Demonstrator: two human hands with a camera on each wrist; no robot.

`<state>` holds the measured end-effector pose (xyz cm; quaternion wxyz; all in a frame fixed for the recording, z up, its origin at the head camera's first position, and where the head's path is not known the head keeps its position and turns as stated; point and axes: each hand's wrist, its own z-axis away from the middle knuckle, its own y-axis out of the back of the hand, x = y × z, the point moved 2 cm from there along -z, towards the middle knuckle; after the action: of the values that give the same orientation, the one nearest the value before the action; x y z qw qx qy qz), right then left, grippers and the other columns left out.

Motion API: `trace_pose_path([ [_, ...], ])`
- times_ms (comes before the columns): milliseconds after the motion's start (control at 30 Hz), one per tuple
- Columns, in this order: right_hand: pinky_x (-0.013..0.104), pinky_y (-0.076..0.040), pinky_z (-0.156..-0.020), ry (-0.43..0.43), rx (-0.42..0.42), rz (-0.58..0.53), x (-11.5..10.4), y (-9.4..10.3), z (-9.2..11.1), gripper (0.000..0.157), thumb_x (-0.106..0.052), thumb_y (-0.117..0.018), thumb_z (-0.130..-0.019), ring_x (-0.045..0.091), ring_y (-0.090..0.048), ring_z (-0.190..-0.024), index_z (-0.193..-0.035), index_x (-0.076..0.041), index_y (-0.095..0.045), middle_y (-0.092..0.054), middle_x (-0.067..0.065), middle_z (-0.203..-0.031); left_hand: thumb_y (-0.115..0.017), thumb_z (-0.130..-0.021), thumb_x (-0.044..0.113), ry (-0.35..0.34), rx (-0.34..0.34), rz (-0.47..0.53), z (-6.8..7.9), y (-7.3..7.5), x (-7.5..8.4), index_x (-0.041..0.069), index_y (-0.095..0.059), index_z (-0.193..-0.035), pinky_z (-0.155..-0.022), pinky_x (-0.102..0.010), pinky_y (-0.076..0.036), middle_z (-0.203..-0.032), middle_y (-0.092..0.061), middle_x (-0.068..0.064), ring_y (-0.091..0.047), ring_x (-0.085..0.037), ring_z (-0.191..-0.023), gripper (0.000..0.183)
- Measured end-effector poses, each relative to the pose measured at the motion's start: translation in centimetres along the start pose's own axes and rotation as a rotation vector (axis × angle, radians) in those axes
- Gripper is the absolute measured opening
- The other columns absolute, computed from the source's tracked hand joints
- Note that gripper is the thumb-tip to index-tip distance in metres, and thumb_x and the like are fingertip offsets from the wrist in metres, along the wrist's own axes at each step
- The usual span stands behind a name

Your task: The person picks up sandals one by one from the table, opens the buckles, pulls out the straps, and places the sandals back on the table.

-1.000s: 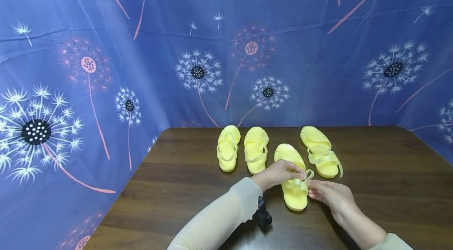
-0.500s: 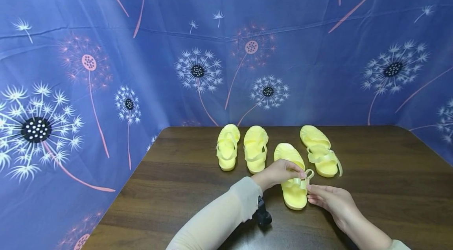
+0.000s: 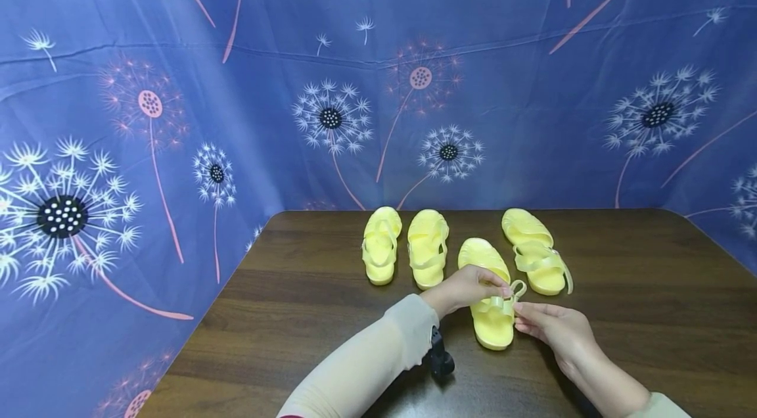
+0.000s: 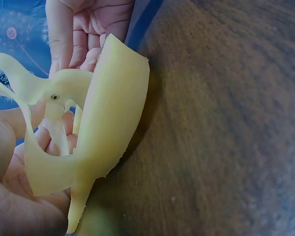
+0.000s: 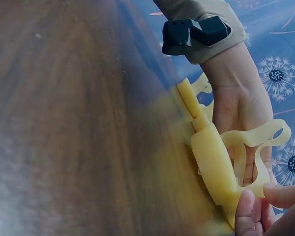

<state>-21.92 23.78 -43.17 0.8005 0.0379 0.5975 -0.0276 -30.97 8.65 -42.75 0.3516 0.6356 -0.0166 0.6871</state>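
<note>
A yellow sandal lies on the table with its toe pointing away, between my two hands. From the left, my left hand reaches over it and pinches the pale ankle strap, which stands up in a loop. In the left wrist view, the thumb sits close to a small metal rivet on the strap. My right hand, on the sandal's right side, pinches the strap lower down between thumb and fingers. The right wrist view shows this strap running up from the right fingertips into the loop.
Two more yellow sandals, one on the far left and one beside it, stand at the table's back. Another sandal, its strap loose, lies at back right. A blue dandelion-print cloth hangs behind the brown table.
My right hand's fingertips shift slightly down along the strap, then back up a little. The left hand keeps its place, and the sandals have not moved.
</note>
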Motion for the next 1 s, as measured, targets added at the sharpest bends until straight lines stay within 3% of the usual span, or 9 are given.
trace_pose_path([
  [267, 0.02, -0.057, -0.072, 0.011, 0.018, -0.028, -0.4, 0.0, -0.5, 0.012, -0.016, -0.071, -0.089, 0.007, -0.069, -0.071, -0.09, -0.005, -0.073, -0.072, -0.005, -0.077, -0.071, -0.089, 0.024, -0.015, -0.007, 0.009, 0.1, 0.1, 0.1, 0.016, -0.076, -0.092, -0.092, -0.025, -0.048, -0.092, -0.073, 0.01, -0.06, 0.0, -0.097, 0.01],
  [467, 0.02, -0.057, -0.072, 0.012, 0.023, -0.027, -0.3, -0.1, -0.6, 0.013, -0.017, -0.071, -0.089, 0.006, -0.068, -0.07, -0.091, -0.005, -0.073, -0.072, -0.005, -0.076, -0.071, -0.089, 0.025, -0.017, -0.01, 0.003, 0.0, 0.2, -0.1, 0.017, -0.076, -0.092, -0.094, -0.026, -0.048, -0.093, -0.073, 0.01, -0.061, -0.001, -0.098, 0.01],
  [733, 0.02, -0.057, -0.073, 0.037, 0.03, 0.051, -0.8, 0.1, -0.5, 0.032, -0.023, -0.072, -0.088, 0.007, -0.069, -0.073, -0.104, 0.004, -0.069, -0.072, -0.008, -0.082, -0.07, -0.089, 0.025, -0.023, -0.018, 0.006, 0.1, 0.2, -0.2, 0.017, -0.075, -0.092, -0.091, -0.025, -0.049, -0.09, -0.073, 0.01, -0.061, 0.0, -0.095, 0.01],
  [1000, 0.021, -0.057, -0.074, 0.044, 0.069, 0.067, -1.3, 0.5, -0.5, 0.036, -0.029, -0.074, -0.086, 0.007, -0.069, -0.074, -0.104, 0.003, -0.07, -0.074, -0.009, -0.081, -0.071, -0.088, 0.025, -0.029, 0.005, -0.002, 0.2, 0.2, 0.0, 0.016, -0.076, -0.09, -0.086, -0.022, -0.048, -0.087, -0.072, 0.01, -0.06, 0.0, -0.091, 0.01],
])
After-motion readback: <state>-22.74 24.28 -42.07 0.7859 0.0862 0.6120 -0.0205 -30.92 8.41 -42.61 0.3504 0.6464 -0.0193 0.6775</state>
